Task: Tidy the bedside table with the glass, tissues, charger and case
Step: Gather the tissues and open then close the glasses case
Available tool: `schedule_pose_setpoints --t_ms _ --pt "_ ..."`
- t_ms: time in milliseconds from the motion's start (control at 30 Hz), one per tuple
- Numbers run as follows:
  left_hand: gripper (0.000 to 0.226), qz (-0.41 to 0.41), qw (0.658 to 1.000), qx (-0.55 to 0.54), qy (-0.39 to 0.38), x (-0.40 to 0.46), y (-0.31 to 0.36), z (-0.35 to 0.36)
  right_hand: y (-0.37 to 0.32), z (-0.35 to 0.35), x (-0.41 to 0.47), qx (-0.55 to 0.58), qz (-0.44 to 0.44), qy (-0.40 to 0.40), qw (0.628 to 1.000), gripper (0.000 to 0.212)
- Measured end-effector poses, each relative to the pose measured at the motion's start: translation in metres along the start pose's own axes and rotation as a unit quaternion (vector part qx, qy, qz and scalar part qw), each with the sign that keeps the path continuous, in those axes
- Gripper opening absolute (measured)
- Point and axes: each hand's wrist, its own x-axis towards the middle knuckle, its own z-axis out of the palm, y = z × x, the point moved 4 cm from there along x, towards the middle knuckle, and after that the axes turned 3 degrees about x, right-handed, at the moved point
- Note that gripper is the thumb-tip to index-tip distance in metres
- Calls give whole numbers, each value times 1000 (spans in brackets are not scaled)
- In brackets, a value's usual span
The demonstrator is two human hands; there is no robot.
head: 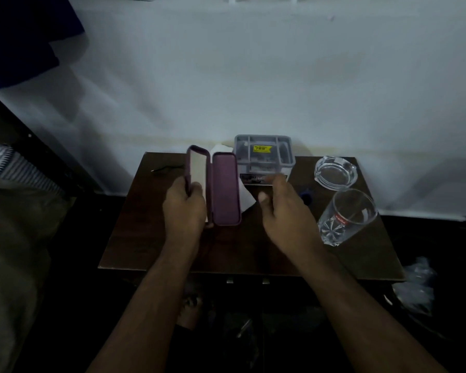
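Dim against a white wall, the dark wooden surface [135, 238] carries the task's things: the left hand [184, 208] grips the open purple case [223, 188], which looks empty, while the right hand [285, 208] hovers loosely open beside it. Tissues [246, 199] lie between the hands, the glass [346, 216] right of the right hand. Shutting the case seems next.

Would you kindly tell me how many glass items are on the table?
2: a drinking glass near the right edge, and a glass ashtray just behind it. None seems hidden.
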Motion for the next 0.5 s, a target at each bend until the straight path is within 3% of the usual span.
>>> schedule_pose_setpoints --t_ms 67,133,500 --pt "23 -1 999 -31 17 2 1 -2 14 6 -1 -91 74 -58 991 39" --pt "20 10 999 -45 18 4 3 -3 22 10 -3 -111 122 -93 982 50" --pt "16 59 998 -6 -15 1 5 3 32 13 -1 -131 206 -152 958 59"
